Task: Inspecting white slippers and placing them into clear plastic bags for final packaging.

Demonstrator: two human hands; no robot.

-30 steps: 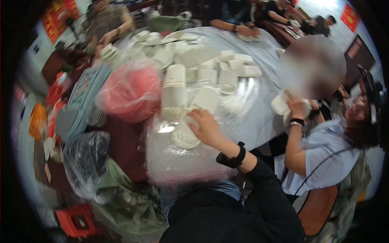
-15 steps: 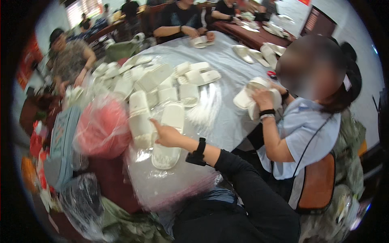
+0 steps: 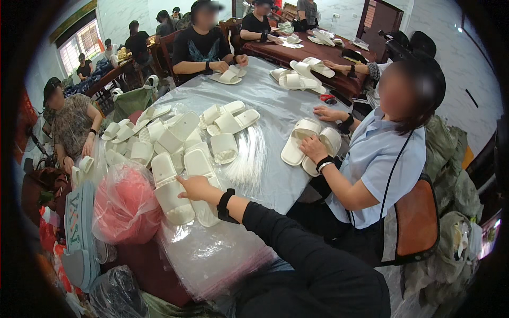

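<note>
My right hand reaches in from the lower right and rests over a pair of white slippers lying side by side. Its fingers are stretched toward the inner edge of the left slipper, while the palm lies over the right slipper and covers part of it. Some fingers are hidden. Beneath the pair spreads a stack of clear plastic bags with pinkish edges. Nowhere in view is my left hand.
More white slippers are heaped beyond the pair, beside clear thin strips. A red bundle in clear plastic and a grey-blue plastic stool stand left. At right, a co-worker's hands handle slippers; others sit around the table.
The right slipper has moved up closer alongside the left one, with my right hand over it. The co-worker on the right has set slippers down on the table. The view has shifted.
</note>
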